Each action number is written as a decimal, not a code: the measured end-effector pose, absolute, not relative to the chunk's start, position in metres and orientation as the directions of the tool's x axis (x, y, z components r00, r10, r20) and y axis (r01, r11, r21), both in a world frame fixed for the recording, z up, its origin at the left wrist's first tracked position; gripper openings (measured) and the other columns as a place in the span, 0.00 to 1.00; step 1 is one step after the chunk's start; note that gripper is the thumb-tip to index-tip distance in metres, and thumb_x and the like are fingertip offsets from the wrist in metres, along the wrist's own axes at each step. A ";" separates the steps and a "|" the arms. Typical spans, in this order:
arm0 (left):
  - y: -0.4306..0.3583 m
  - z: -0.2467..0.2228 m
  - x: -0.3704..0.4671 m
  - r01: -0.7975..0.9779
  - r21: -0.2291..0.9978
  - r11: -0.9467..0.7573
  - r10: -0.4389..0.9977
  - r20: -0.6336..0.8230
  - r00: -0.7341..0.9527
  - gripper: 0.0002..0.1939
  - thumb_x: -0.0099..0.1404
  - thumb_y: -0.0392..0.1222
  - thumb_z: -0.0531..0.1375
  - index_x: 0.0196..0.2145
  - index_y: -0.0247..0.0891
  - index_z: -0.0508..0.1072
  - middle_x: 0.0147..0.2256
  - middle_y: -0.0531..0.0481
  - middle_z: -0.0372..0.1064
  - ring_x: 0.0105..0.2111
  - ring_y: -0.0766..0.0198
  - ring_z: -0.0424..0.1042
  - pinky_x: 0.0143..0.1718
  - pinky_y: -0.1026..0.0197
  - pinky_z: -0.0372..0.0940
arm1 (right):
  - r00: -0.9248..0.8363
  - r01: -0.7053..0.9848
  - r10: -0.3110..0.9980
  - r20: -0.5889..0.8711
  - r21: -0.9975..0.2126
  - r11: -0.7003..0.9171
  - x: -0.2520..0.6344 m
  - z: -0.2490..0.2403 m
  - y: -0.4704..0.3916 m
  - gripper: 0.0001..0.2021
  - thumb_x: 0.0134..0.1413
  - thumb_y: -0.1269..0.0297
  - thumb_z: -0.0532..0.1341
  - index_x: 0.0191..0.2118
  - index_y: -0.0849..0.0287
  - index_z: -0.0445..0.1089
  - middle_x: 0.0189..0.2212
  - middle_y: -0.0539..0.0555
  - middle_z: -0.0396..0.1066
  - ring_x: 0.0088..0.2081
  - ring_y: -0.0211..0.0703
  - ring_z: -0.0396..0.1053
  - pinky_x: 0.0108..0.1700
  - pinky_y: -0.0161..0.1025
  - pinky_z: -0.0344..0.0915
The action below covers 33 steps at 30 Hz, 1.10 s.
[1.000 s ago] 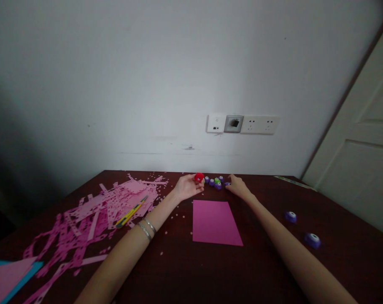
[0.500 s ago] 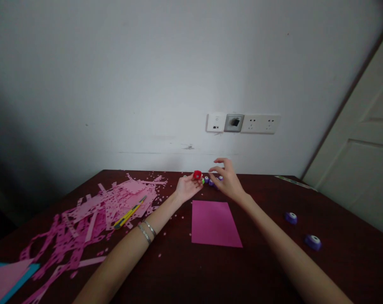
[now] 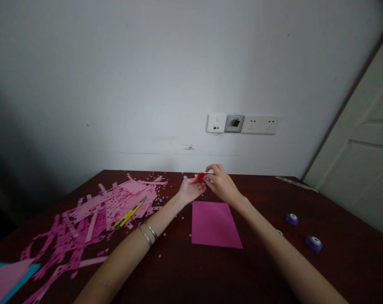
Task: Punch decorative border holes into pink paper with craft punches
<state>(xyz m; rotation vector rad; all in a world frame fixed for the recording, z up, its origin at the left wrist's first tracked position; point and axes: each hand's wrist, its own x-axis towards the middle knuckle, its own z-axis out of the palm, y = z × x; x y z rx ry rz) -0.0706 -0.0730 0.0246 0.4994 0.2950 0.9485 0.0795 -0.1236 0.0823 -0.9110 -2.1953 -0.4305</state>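
Near the back edge of the dark table, my left hand (image 3: pixel 190 191) is turned palm up, its fingers around the lower side of a small red object (image 3: pixel 201 176). My right hand (image 3: pixel 221 182) reaches in from the right, thumb and fingertips closed at the same red object. Just below both hands lies a magenta paper square (image 3: pixel 215 223). A small purple punch (image 3: pixel 185 177) stands behind my left hand, and others there are mostly hidden by my hands.
Pink punched paper scraps (image 3: pixel 96 215) cover the left side, with a yellow cutter (image 3: pixel 128 214) on them. Pink and blue sheets (image 3: pixel 11 278) lie front left. Purple punches (image 3: pixel 292 218) sit at the right. A wall with sockets (image 3: pixel 259 124) stands behind the table.
My right hand has moved left and its fingers have closed onto the red object. A small white-topped item now shows beside my right forearm.
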 end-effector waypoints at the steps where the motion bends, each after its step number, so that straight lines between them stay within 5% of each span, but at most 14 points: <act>1: -0.074 0.025 -0.070 -0.698 0.530 0.481 0.832 -0.027 0.554 0.09 0.61 0.34 0.52 0.30 0.29 0.71 0.26 0.44 0.67 0.28 0.64 0.68 0.33 0.62 0.63 | -0.503 0.721 0.488 0.714 0.036 0.692 0.080 0.082 -0.123 0.09 0.54 0.71 0.54 0.31 0.59 0.72 0.40 0.60 0.64 0.44 0.50 0.59 0.41 0.49 0.64; 15: -0.080 0.029 -0.064 -0.706 0.536 0.464 0.849 -0.040 0.527 0.09 0.62 0.33 0.52 0.31 0.30 0.71 0.26 0.46 0.68 0.27 0.66 0.69 0.34 0.63 0.63 | -0.524 0.791 0.512 0.681 0.167 0.588 0.076 0.078 -0.123 0.08 0.56 0.69 0.54 0.30 0.60 0.69 0.37 0.60 0.65 0.42 0.51 0.58 0.39 0.45 0.62; 27: -0.059 0.021 -0.086 -0.626 0.736 0.259 0.938 -0.036 0.346 0.05 0.58 0.32 0.56 0.31 0.29 0.71 0.26 0.46 0.70 0.25 0.67 0.68 0.31 0.64 0.63 | -0.352 0.659 0.667 0.657 -0.333 0.675 0.095 0.069 -0.103 0.04 0.50 0.69 0.57 0.27 0.60 0.68 0.33 0.54 0.62 0.37 0.43 0.62 0.41 0.42 0.62; 31: -0.055 0.014 -0.085 -0.189 0.980 -0.066 0.976 0.103 0.194 0.06 0.55 0.37 0.61 0.30 0.31 0.73 0.23 0.51 0.67 0.22 0.70 0.63 0.27 0.66 0.59 | -0.257 0.546 0.734 0.629 -0.532 0.647 0.095 0.068 -0.098 0.05 0.50 0.68 0.57 0.27 0.60 0.69 0.30 0.53 0.64 0.35 0.40 0.64 0.37 0.37 0.63; 33: -0.053 0.010 -0.083 0.166 0.957 -0.239 0.967 0.218 0.134 0.07 0.52 0.40 0.63 0.28 0.32 0.73 0.22 0.53 0.66 0.23 0.68 0.63 0.27 0.65 0.58 | -0.212 0.517 0.754 0.622 -0.583 0.627 0.096 0.070 -0.097 0.05 0.50 0.67 0.57 0.27 0.61 0.69 0.30 0.53 0.65 0.35 0.41 0.64 0.37 0.37 0.63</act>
